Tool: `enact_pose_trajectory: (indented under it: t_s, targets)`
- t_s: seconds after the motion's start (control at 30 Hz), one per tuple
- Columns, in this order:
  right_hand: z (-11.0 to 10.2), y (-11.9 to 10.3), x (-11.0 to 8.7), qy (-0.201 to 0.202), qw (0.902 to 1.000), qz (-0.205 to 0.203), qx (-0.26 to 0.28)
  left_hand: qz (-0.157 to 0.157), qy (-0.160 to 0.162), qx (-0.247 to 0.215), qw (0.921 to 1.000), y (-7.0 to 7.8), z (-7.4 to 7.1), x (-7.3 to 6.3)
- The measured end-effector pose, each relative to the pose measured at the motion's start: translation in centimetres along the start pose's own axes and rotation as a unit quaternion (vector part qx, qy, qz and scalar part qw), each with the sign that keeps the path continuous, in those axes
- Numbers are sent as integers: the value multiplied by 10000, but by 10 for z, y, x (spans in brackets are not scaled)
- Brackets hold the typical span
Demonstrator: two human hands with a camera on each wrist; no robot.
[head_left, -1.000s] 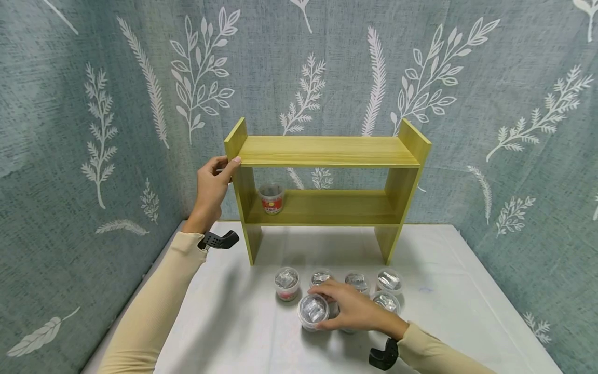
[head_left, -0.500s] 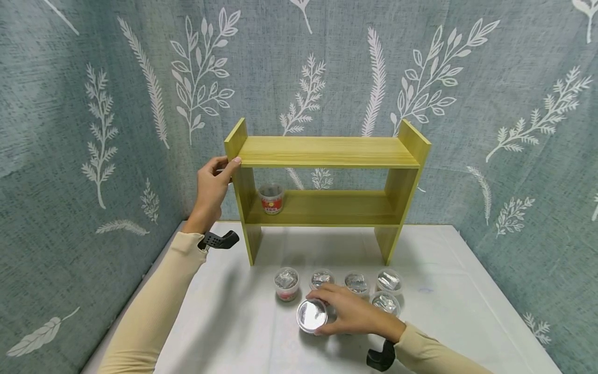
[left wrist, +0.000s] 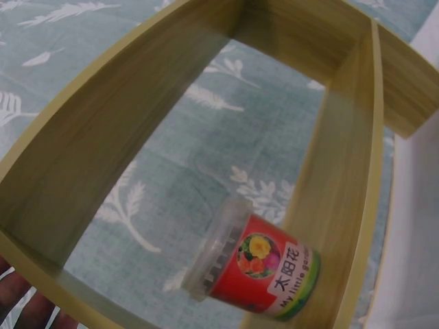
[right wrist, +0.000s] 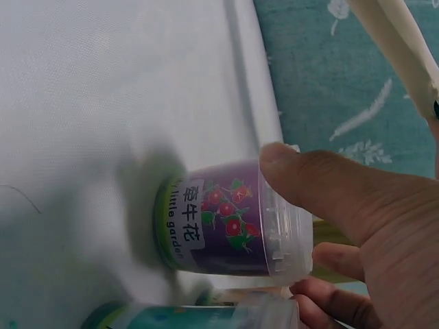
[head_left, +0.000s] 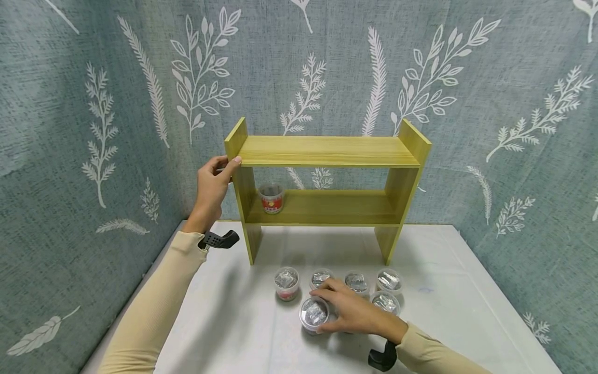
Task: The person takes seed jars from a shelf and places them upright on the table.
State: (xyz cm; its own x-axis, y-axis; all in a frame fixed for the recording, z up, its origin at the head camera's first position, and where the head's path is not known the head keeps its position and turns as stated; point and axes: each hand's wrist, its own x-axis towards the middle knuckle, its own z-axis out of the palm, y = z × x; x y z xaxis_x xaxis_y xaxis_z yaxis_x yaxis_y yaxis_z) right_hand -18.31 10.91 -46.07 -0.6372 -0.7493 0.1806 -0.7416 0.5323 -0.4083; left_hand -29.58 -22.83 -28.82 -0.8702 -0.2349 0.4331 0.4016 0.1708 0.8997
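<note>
My left hand (head_left: 212,189) grips the left side of a yellow-green wooden shelf (head_left: 327,150), its thumb at the front corner of the upper board. In the left wrist view, a few of its fingers show at the lower left corner. With thumb and fingers, my right hand (head_left: 352,309) pinches the clear lid of a purple-labelled plastic cup (right wrist: 223,219), upright low over the white table. Whether its base touches the cloth, I cannot tell. A red-labelled plastic cup (left wrist: 264,267) stands on the lower board at its left end.
Several lidded cups with silvery stuff under their lids stand before the shelf, among them a leftmost cup (head_left: 286,283) and a far-right cup (head_left: 389,280). A teal-labelled cup (right wrist: 185,317) is beside the held one. Patterned cloth walls (head_left: 140,93) surround the white table (head_left: 243,337).
The held cup's lid caught a bright glare half a second ago, now gone; cup and right hand have shifted only slightly. My left hand and the shelf stay put.
</note>
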Motion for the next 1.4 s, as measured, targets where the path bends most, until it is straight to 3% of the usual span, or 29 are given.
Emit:
enact_pose_trajectory:
  t_s: [0.2, 0.4, 0.6, 0.77, 1.0, 1.4]
  targets:
    - [-2, 4, 2, 46, 9999, -8, 94, -7, 3, 1, 10000, -4, -1, 1]
    - [-10, 9, 8, 266, 9973, 21, 679, 32, 8, -4, 10000, -3, 0, 3]
    - [-23, 16, 18, 759, 9887, -93, 1290, 14, -10, 36, 10000, -3, -1, 2]
    - [-30, 21, 27, 946, 9805, -29, 1725, -10, 1, 21, 10000, -3, -1, 2]
    - [-39, 22, 45, 1254, 9751, 64, 1826, 0, -10, -34, 10000, -2, -1, 3]
    - [-60, 26, 84, 1673, 9559, 342, 2388, 37, 6, -83, 10000, -4, -1, 4]
